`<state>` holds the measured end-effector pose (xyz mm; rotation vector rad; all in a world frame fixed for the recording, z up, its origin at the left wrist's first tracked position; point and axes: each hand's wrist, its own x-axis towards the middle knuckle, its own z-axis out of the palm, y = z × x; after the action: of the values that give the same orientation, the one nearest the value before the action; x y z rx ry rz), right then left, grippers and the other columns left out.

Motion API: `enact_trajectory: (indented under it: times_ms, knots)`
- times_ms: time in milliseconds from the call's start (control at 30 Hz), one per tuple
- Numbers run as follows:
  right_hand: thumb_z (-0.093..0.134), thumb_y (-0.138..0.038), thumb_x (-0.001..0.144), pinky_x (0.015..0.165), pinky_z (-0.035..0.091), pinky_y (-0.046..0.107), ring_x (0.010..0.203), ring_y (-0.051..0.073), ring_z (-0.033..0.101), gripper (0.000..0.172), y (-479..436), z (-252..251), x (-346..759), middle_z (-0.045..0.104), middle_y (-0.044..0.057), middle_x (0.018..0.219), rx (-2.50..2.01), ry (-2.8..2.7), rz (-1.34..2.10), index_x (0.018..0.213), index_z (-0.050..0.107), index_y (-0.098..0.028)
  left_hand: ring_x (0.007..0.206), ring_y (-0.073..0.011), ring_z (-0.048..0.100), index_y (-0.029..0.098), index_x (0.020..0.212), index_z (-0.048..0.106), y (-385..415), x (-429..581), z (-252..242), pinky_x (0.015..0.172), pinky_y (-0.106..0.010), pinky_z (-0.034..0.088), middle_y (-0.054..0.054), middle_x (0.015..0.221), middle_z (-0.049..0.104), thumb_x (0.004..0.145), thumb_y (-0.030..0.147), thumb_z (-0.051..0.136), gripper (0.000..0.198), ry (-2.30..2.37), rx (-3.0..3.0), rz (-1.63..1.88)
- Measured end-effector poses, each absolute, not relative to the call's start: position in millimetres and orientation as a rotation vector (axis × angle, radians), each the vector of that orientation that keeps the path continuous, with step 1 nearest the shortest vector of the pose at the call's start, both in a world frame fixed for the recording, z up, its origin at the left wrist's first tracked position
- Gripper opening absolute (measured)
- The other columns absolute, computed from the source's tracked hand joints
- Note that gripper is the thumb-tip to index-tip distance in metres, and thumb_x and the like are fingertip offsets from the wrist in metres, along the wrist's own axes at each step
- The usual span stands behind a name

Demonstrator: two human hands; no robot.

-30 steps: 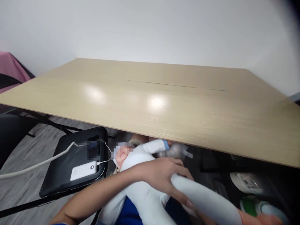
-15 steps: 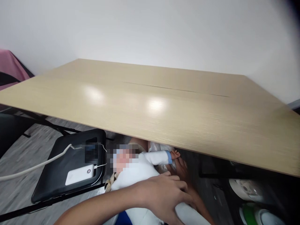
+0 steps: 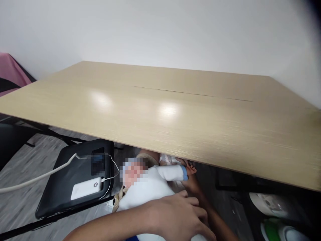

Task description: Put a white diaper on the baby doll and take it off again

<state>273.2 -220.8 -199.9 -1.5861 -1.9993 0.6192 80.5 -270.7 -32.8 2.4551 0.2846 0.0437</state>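
A baby-like figure, perhaps a doll (image 3: 150, 187), in white clothes with a blue cuff lies across my lap below the table edge. Its face is blurred out, and its small hand pokes out to the right. My left hand (image 3: 179, 214) rests over the lower body, fingers bent around the white-clothed leg. Beyond the figure's sleeve, my right hand (image 3: 191, 184) reaches under the table edge beside a crumpled white item with faint print (image 3: 169, 159). That hand's fingers are mostly hidden by the small arm and the tabletop.
A pale wooden table (image 3: 150, 110) spans the view before a white wall. At left stands a black stool (image 3: 65, 177) with a white power bank (image 3: 86, 188), a cable and a blurred dark device. Round white and green containers (image 3: 272, 231) sit low at right.
My left hand has slid slightly right along the figure's body. My right hand has moved up and left, farther beneath the table edge. The figure's small hand has shifted slightly right and down.
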Motion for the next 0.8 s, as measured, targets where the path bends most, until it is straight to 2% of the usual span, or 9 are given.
enact_trajectory:
  times_ms: [100,267,400,467,533,600,667,733,800]
  knots:
    - [0.067,-0.047,0.088,0.116,0.056,0.066,0.130,0.046,0.074,0.055,-245,-201,290,0.080,0.019,0.130,-1.683,-1.900,0.619,0.134,0.079,-0.020,0.126,-0.0317,0.074,0.028,0.144,0.082,-271,81,-31,0.102,-0.049,0.059,-0.006,0.134,0.084,0.101,0.052,0.073,0.050,0.192,2.460,0.030]
    - [0.069,-0.066,0.097,0.108,0.063,0.056,0.126,0.038,0.076,0.065,-292,-175,309,0.076,0.017,0.135,-1.807,-1.665,0.589,0.145,0.062,-0.022,0.126,-0.0341,0.076,0.026,0.143,0.082,-273,80,-28,0.110,-0.052,0.056,-0.007,0.132,0.085,0.099,0.050,0.075,0.051,0.186,2.465,0.082]
    - [0.071,-0.071,0.098,0.115,0.056,0.064,0.134,0.044,0.070,0.077,-301,-151,307,0.072,0.021,0.145,-1.824,-1.740,0.234,0.155,0.057,-0.021,0.134,-0.0330,0.074,0.026,0.143,0.081,-277,80,-24,0.118,-0.052,0.054,-0.005,0.136,0.085,0.100,0.049,0.075,0.049,0.174,2.491,0.052]
    - [0.071,-0.067,0.099,0.118,0.053,0.067,0.139,0.047,0.067,0.081,-295,-145,302,0.069,0.023,0.153,-1.798,-1.822,0.113,0.162,0.053,-0.020,0.137,-0.0323,0.073,0.029,0.143,0.081,-278,80,-23,0.123,-0.051,0.051,-0.004,0.138,0.084,0.099,0.046,0.077,0.047,0.184,2.514,0.066]
    - [0.068,-0.055,0.103,0.122,0.050,0.065,0.145,0.044,0.063,0.074,-284,-142,294,0.065,0.021,0.160,-1.690,-1.995,0.139,0.167,0.051,-0.023,0.136,-0.0325,0.073,0.027,0.143,0.081,-279,81,-23,0.123,-0.051,0.051,-0.004,0.137,0.084,0.100,0.044,0.078,0.046,0.163,2.534,0.082]
    - [0.066,-0.041,0.103,0.131,0.043,0.063,0.153,0.040,0.058,0.070,-270,-140,284,0.064,0.017,0.165,-1.535,-2.219,0.289,0.170,0.051,-0.026,0.131,-0.0333,0.074,0.022,0.144,0.081,-278,82,-25,0.117,-0.052,0.053,-0.006,0.134,0.085,0.102,0.042,0.076,0.046,0.114,2.539,0.089]
    - [0.069,-0.031,0.098,0.135,0.038,0.062,0.156,0.039,0.055,0.076,-255,-139,270,0.065,0.016,0.164,-1.451,-2.387,0.502,0.171,0.051,-0.026,0.126,-0.0336,0.073,0.018,0.144,0.080,-278,82,-27,0.112,-0.054,0.053,-0.008,0.134,0.084,0.106,0.042,0.072,0.046,0.090,2.526,0.118]
    - [0.075,-0.024,0.089,0.131,0.042,0.059,0.148,0.039,0.061,0.080,-242,-135,257,0.070,0.017,0.156,-1.472,-2.487,0.708,0.167,0.058,-0.023,0.126,-0.0331,0.072,0.016,0.145,0.078,-281,78,-30,0.114,-0.053,0.051,-0.009,0.133,0.083,0.109,0.043,0.068,0.046,0.127,2.504,0.201]
    - [0.077,-0.019,0.083,0.122,0.049,0.055,0.136,0.039,0.067,0.072,-237,-128,246,0.075,0.017,0.146,-1.519,-2.543,0.833,0.154,0.069,-0.022,0.135,-0.0315,0.068,0.019,0.148,0.076,-291,68,-33,0.125,-0.049,0.047,-0.009,0.140,0.079,0.111,0.044,0.067,0.045,0.231,2.447,0.361]
